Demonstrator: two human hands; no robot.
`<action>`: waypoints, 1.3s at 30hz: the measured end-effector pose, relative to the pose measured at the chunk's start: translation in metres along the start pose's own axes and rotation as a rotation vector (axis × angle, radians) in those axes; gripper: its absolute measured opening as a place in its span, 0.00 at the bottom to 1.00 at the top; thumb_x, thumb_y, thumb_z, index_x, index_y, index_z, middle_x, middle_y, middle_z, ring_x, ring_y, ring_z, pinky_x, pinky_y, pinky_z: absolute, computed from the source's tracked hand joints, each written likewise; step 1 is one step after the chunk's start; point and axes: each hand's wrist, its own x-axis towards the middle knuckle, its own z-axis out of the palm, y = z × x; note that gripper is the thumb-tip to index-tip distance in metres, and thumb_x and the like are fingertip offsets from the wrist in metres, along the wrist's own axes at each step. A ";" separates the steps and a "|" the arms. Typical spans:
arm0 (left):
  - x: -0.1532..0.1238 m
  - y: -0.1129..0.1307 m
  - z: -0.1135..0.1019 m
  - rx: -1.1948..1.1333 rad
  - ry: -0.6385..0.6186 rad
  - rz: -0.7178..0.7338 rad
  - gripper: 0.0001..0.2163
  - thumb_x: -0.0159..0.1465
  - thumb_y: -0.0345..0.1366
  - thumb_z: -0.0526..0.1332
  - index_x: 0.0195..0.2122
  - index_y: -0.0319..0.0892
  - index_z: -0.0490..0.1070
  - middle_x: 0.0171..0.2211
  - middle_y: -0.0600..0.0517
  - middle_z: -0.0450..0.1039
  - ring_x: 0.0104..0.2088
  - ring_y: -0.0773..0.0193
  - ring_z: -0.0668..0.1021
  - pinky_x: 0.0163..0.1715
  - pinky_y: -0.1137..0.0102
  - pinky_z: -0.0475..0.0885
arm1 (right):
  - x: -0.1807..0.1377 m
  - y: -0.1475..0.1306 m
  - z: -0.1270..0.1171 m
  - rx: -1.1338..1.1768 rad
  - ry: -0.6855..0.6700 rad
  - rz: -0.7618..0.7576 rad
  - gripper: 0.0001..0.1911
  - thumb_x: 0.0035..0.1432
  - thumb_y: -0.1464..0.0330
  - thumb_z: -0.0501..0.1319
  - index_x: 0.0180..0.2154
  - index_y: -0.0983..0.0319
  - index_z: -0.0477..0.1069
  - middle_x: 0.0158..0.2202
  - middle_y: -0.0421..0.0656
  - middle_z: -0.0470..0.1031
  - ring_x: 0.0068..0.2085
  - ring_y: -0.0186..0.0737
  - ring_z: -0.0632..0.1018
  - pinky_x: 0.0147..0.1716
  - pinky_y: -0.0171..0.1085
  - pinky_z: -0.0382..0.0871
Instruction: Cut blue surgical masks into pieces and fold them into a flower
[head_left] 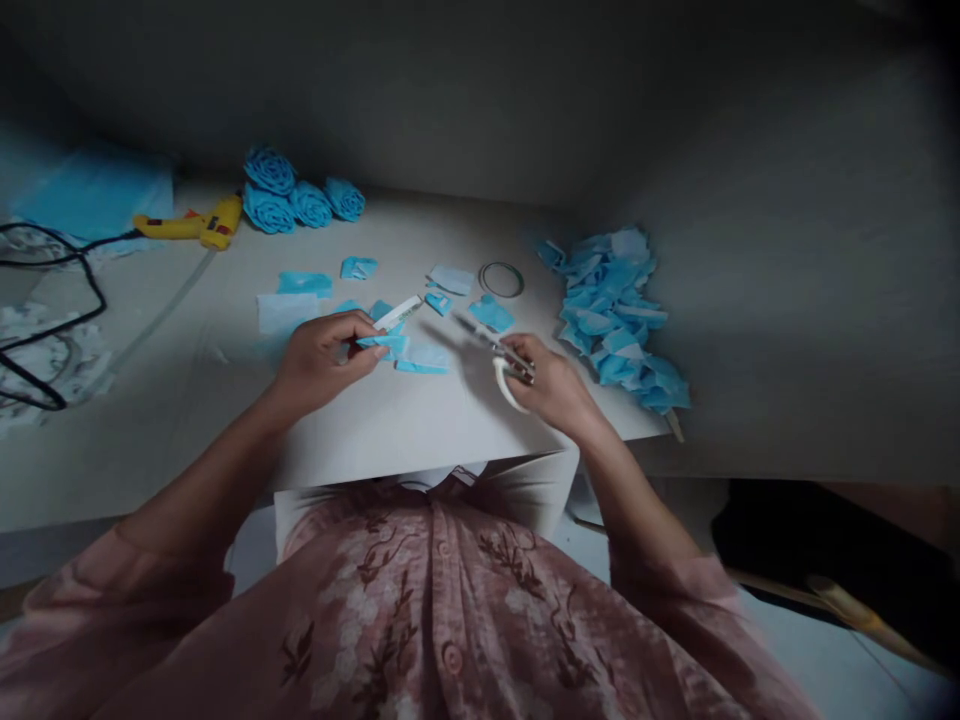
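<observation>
Between the thumb and fingers of my left hand (326, 360) is a small blue fabric piece (384, 343). A narrow white strip with faint print (397, 313) sticks out just above those fingertips; whether the hand holds it too, I cannot tell. My right hand (551, 385) grips scissors (511, 372) with pale handles, their blurred blades pointing left and away from me, apart from the fabric. Blue and white scraps lie under and beyond the hands, among them a folded blue piece (421, 362), a small blue bit (438, 303) and a wider blue scrap (492, 313).
A heap of blue and white scraps (615, 310) lies at the right of the table (360, 440). Several blue fabric roses (271, 208) sit at the back left beside a yellow glue gun (217, 222). Its black cord (94, 285) loops left. A thin ring (501, 280) lies mid-table.
</observation>
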 end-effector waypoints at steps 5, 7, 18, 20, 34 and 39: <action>0.000 0.003 0.002 -0.224 -0.020 -0.059 0.03 0.58 0.34 0.68 0.28 0.44 0.77 0.29 0.52 0.75 0.32 0.64 0.75 0.34 0.68 0.68 | -0.015 -0.020 -0.009 -0.444 -0.245 -0.151 0.21 0.64 0.70 0.62 0.58 0.62 0.78 0.50 0.53 0.85 0.49 0.52 0.84 0.48 0.43 0.76; 0.000 0.004 0.001 -0.282 -0.031 -0.104 0.04 0.57 0.34 0.70 0.28 0.44 0.76 0.29 0.52 0.74 0.32 0.64 0.75 0.32 0.69 0.68 | -0.009 -0.032 -0.017 -0.566 -0.278 -0.164 0.19 0.67 0.67 0.61 0.56 0.61 0.80 0.45 0.54 0.86 0.45 0.54 0.84 0.44 0.45 0.76; -0.006 -0.002 -0.006 -0.491 -0.168 -0.149 0.15 0.56 0.50 0.76 0.29 0.45 0.81 0.37 0.45 0.81 0.33 0.60 0.80 0.31 0.66 0.75 | 0.036 -0.040 0.007 0.743 -0.439 -0.262 0.23 0.66 0.48 0.62 0.42 0.61 0.82 0.43 0.46 0.85 0.47 0.40 0.84 0.52 0.41 0.76; -0.001 -0.006 -0.004 -0.533 -0.042 -0.170 0.15 0.55 0.51 0.76 0.33 0.46 0.81 0.44 0.45 0.81 0.40 0.57 0.81 0.37 0.64 0.78 | 0.044 -0.031 0.002 0.718 -0.363 -0.239 0.22 0.65 0.48 0.64 0.40 0.61 0.82 0.40 0.45 0.85 0.43 0.39 0.84 0.49 0.40 0.77; 0.006 -0.006 0.001 -0.649 0.204 -0.364 0.09 0.59 0.39 0.71 0.31 0.43 0.72 0.30 0.54 0.75 0.32 0.66 0.77 0.33 0.68 0.72 | 0.078 0.034 -0.045 -0.472 0.046 -0.214 0.16 0.72 0.66 0.59 0.48 0.62 0.85 0.48 0.52 0.87 0.51 0.54 0.85 0.60 0.49 0.67; 0.003 -0.005 0.007 -0.430 0.122 -0.470 0.08 0.58 0.40 0.68 0.30 0.41 0.74 0.26 0.54 0.76 0.28 0.69 0.76 0.33 0.71 0.70 | 0.073 0.007 -0.047 -0.221 0.057 -0.400 0.13 0.70 0.64 0.61 0.44 0.61 0.85 0.44 0.49 0.87 0.48 0.51 0.85 0.55 0.47 0.71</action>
